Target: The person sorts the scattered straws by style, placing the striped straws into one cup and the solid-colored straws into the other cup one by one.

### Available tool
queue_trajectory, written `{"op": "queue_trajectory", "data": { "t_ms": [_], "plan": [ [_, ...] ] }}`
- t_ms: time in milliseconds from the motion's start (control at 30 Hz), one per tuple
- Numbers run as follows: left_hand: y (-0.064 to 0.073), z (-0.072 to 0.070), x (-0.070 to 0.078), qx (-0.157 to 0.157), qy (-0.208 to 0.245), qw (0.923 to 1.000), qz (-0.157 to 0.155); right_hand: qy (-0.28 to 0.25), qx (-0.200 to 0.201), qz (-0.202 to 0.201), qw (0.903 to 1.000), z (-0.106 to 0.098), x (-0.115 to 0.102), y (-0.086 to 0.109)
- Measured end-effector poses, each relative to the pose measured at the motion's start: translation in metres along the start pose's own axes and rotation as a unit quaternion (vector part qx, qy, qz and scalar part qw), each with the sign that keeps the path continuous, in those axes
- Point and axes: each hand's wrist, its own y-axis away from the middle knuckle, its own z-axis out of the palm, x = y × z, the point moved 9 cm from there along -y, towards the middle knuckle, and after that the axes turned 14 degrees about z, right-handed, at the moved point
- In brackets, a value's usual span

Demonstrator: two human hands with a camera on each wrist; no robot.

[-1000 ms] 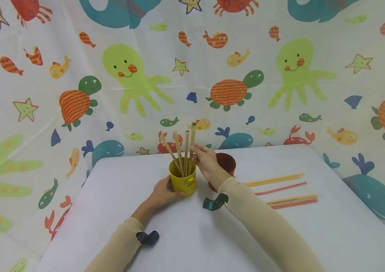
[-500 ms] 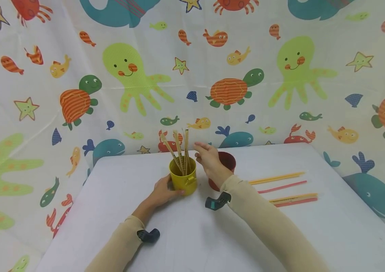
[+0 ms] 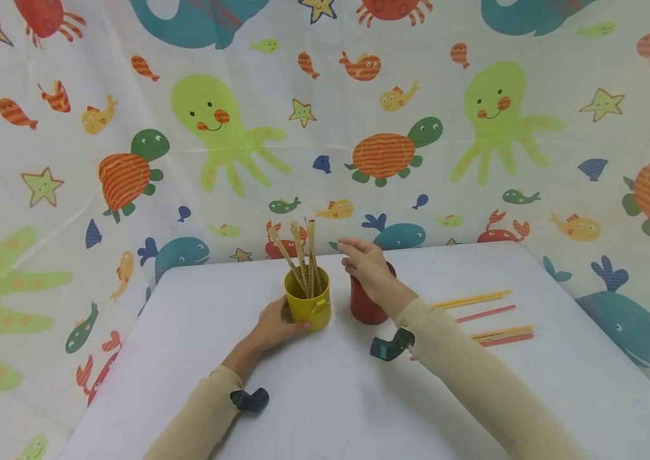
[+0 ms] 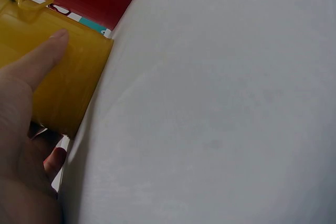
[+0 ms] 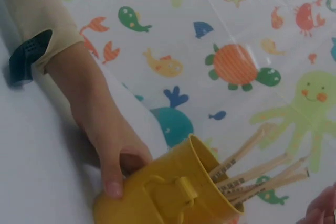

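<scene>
A yellow metal cup point(image 3: 304, 312) with a small handle stands on the table, holding several tan sticks point(image 3: 299, 246) with dark print; their exact kind is unclear. My left hand point(image 3: 276, 327) grips this cup low on its side, the thumb across its front in the left wrist view and the fingers curled behind. To the right, my right hand point(image 3: 372, 269) hovers in front of a red cup point(image 3: 366, 308) and covers part of its rim. Its fingers are extended and nothing is between them. In the right wrist view, only its fingertips point(image 5: 323, 208) show at the corner.
On the right of the white table point(image 3: 313, 396) lie yellow sticks point(image 3: 474, 299), a pink stick point(image 3: 486, 313) and a further group of yellow, tan and pink sticks point(image 3: 503, 335), partly behind the right sleeve. A sea-animal curtain point(image 3: 325, 128) hangs behind the table.
My right hand has let go of a tan stick, which now leans in the yellow cup, and has moved right to over the red cup. The left hand keeps its grip.
</scene>
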Motion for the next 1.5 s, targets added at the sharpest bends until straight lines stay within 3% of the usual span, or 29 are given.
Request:
{"op": "queue_trajectory", "data": {
  "t_ms": [367, 667, 800, 1100, 1233, 1367, 1500],
  "plan": [
    [0.0, 0.001, 0.0, -0.001, 0.005, 1.0, 0.002, 0.091, -0.037, -0.047, 0.994, -0.033, -0.006, 0.017],
    [-0.003, -0.003, -0.001, 0.002, 0.0, 1.0, 0.003, 0.211, -0.047, -0.101, 0.971, -0.06, -0.001, 0.032],
    [-0.003, -0.001, -0.002, 0.003, -0.003, 1.0, 0.006, 0.252, -0.039, -0.112, 0.9604, -0.078, 0.01, 0.036],
    [0.003, 0.001, 0.001, 0.002, -0.005, 0.9999, 0.01, 0.279, -0.091, -0.092, 0.9516, -0.127, 0.054, 0.046],
    [0.003, 0.0, 0.001, 0.003, -0.002, 1.0, 0.009, 0.301, -0.085, -0.08, 0.9465, -0.152, 0.071, 0.05],
    [0.004, 0.0, 0.0, 0.001, 0.006, 1.0, 0.002, 0.335, -0.072, -0.083, 0.9357, -0.177, 0.083, 0.053],
    [0.002, 0.001, 0.0, 0.001, 0.013, 0.9999, 0.001, 0.384, -0.072, -0.113, 0.9134, -0.196, 0.09, 0.058]
  ]
}}
